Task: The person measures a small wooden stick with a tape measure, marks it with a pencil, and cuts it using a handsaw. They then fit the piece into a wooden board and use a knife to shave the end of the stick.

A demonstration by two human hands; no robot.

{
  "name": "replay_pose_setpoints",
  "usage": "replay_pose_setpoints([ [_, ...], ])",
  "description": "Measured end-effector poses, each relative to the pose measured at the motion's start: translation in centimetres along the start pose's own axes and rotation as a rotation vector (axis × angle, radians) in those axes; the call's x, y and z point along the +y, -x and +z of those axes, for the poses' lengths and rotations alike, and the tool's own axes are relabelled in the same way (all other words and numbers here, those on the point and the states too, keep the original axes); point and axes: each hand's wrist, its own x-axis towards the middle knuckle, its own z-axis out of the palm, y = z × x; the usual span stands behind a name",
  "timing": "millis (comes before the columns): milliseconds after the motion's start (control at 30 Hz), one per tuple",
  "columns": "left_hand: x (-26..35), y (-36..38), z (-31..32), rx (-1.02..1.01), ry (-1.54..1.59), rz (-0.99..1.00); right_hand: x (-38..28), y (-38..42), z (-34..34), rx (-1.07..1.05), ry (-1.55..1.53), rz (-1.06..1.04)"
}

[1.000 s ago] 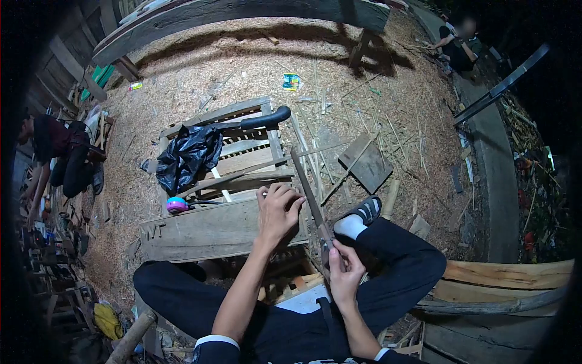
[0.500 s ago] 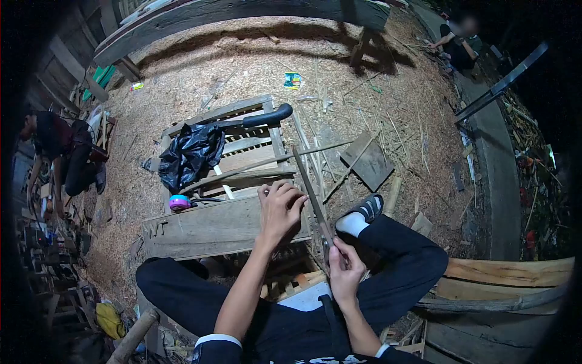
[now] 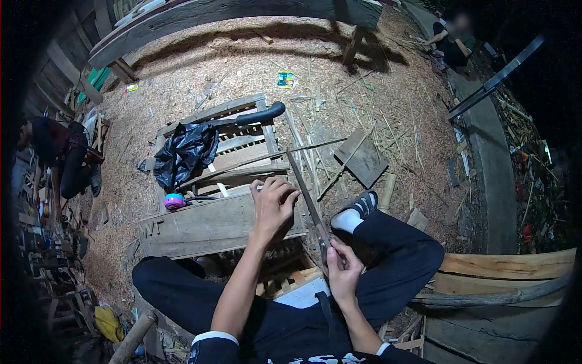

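My left hand (image 3: 273,206) is raised over the front plank of the wooden bench, its fingers curled in. Anything in its grip is too small or hidden to name. To its right a long, narrow, dark blade-like strip (image 3: 305,193) slants from the bench's far side down toward my lap. Beside the strip's near end is my right hand (image 3: 344,270), thumb and fingers pinched together. What the pinch holds, if anything, I cannot make out. The low slatted wooden bench (image 3: 194,233) carries a crumpled black plastic bag (image 3: 185,155) and a dark curved handle (image 3: 260,115).
A pink and blue round object (image 3: 174,201) sits at the bench's left. A square board (image 3: 362,159) and thin sticks lie on the shavings-covered ground. Planks (image 3: 503,267) are at right. A person (image 3: 60,151) crouches at left; another person (image 3: 454,45) is at far right.
The whole view has shifted slightly, with the scene moving a little to the left. Both hands keep nearly the same pose beside the dark strip.
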Motion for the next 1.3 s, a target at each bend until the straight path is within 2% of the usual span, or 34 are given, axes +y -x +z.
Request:
replay_pose_setpoints([
  [167, -0.2, 0.0, 0.4, 0.011, 0.016, 0.018, 0.2, 0.7, -0.8, 0.005, -0.020, 0.090],
  [267, -0.2, 0.1, 0.1, 0.006, -0.016, -0.037, -0.5, 2.1, -1.7, -0.009, -0.056, 0.148],
  [400, 0.4, -0.1, -0.1, -0.008, 0.002, -0.011, -0.5, 1.2, -1.3, 0.031, -0.053, -0.006],
  [433, 0.6, 0.2, -0.5, -0.012, -0.004, -0.010, 0.2, 0.4, -0.9, 0.028, 0.042, -0.059],
  [533, 0.7, 0.3, -0.5, -0.010, -0.017, -0.023, -0.9, -2.3, 1.5, 0.049, -0.105, -0.039],
  [633, 0.4, 0.3, -0.1, 0.041, -0.031, 0.027, -0.3, -3.9, 3.0, 0.043, -0.102, 0.022],
  [767, 0.3, 0.4, 0.0, 0.042, -0.034, 0.030, 1.2, -4.0, 4.3, 0.055, -0.156, -0.032],
  [900, 0.4, 0.4, -0.2, 0.008, -0.019, -0.003, 1.4, -4.0, 4.9, 0.036, -0.171, 0.022],
  [1200, 0.7, 0.9, 0.0, 0.006, -0.056, 0.000, 1.7, -2.8, 4.5, 0.041, -0.113, -0.040],
  [1300, 0.3, 0.7, -0.1, -0.009, -0.029, 0.002, 0.7, -2.5, 4.1, 0.018, -0.113, 0.060],
])
